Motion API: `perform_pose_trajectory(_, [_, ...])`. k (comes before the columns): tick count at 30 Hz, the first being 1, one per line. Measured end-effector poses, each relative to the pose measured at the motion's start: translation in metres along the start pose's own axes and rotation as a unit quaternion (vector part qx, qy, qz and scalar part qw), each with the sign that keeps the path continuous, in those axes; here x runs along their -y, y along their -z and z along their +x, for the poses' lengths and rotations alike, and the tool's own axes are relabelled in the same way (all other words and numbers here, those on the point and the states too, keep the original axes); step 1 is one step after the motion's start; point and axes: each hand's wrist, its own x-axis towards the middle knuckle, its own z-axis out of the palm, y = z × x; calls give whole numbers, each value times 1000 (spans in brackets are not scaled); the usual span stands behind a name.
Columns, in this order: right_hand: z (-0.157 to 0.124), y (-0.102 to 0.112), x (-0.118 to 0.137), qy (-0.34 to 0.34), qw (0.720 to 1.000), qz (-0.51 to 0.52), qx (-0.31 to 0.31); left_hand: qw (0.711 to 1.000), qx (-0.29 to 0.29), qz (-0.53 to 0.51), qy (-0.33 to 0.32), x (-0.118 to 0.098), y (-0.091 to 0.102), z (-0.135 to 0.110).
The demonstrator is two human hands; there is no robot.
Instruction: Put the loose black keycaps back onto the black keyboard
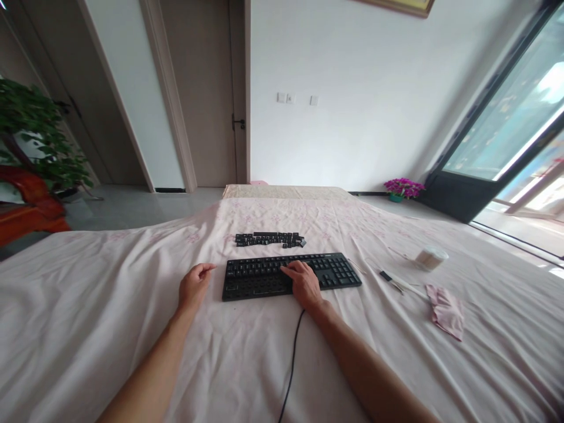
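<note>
1. Holds the left hand (pixel 194 286) just left of the keyboard (pixel 264 279), apart from it, fingers pressed together; cannot tell whether pinching something small.
2. Has the right hand (pixel 306 283) over the keyboard's middle, index finger reaching left across the keys; cannot tell whether pinching anything.
3. Shows the keyboard lying on pale cloth (pixel 229 364), uncapped rows at near left, black cable (pixel 292 364) trailing near.
4. Shows loose black keycaps (pixel 268 239) just beyond its far side.
5. Shows a black-ended tool (pixel 385 275), white tub (pixel 432 257) and pink fabric (pixel 446 311) at right.
</note>
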Motion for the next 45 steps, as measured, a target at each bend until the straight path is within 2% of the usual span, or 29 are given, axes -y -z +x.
perform_pose_trajectory(4, [1, 5, 5, 22, 997, -61, 39, 996, 60, -37, -56, -1, -4, -1])
perform_pose_trajectory(7, [0, 6, 6, 19, 996, -75, 43, 986, 103, 8, -133, -3, -9, -3])
perform_pose_trajectory(11, [-2, 5, 6, 12, 997, -63, 35, 958, 89, 115, -248, -18, -22, -9])
perform_pose_trajectory(13, [-2, 4, 6, 9, 998, -58, 26, 936, 71, 163, -303, -32, -33, -14])
perform_pose_trajectory(16, [-3, 3, 5, 8, 998, -53, 16, 908, 85, 218, -349, -57, -55, -23])
perform_pose_trajectory(19, [-3, 3, 4, 7, 999, -45, 10, 889, 112, 253, -364, -71, -76, -32])
perform_pose_trajectory(23, [-2, 1, 3, 0, 999, -39, 8, 881, 109, 287, -360, -71, -89, -39])
perform_pose_trajectory(32, [0, 0, 2, -20, 999, -33, 22, 879, 146, 300, -341, -70, -87, -36])
perform_pose_trajectory(38, [1, 0, -1, -18, 1000, -13, 13, 856, 193, 291, -382, -72, -71, -23])
perform_pose_trajectory(45, [2, 1, -2, -13, 1000, 14, 0, 874, 165, 297, -347, -72, -73, -23])
